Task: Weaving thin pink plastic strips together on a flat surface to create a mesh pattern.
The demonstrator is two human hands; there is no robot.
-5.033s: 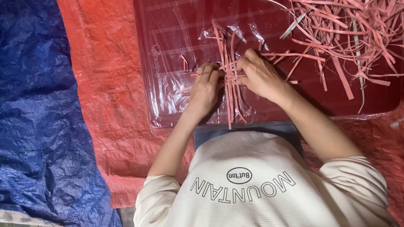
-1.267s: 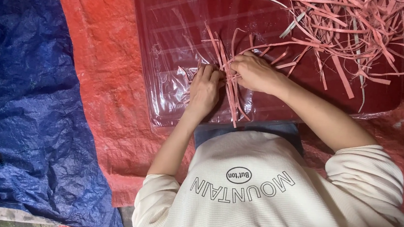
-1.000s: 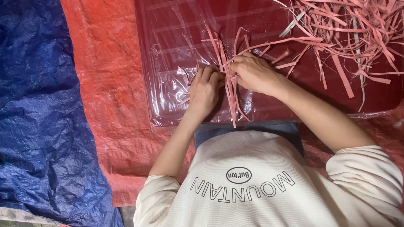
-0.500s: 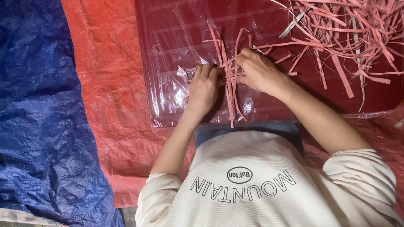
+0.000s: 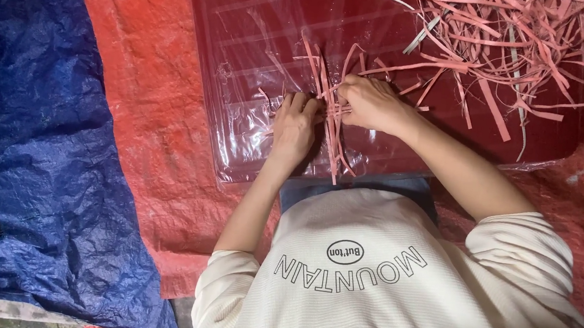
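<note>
Both hands work a small bundle of pink strips (image 5: 330, 118) on the plastic-covered red tray (image 5: 249, 17): left hand (image 5: 294, 125) presses it flat, right hand (image 5: 369, 104) pinches one strip; better kept taut and aligned

Both arms were stretched forward, sleeves pushed up past the elbows. The left hand (image 5: 294, 125) was laid palm down, fingers curled. The right hand (image 5: 369, 104) was bent inward, its fingertips pinched in a closed grip close beside the left.

Cream ribbed long-sleeve top, sleeves pushed up, dark chest lettering.
</note>
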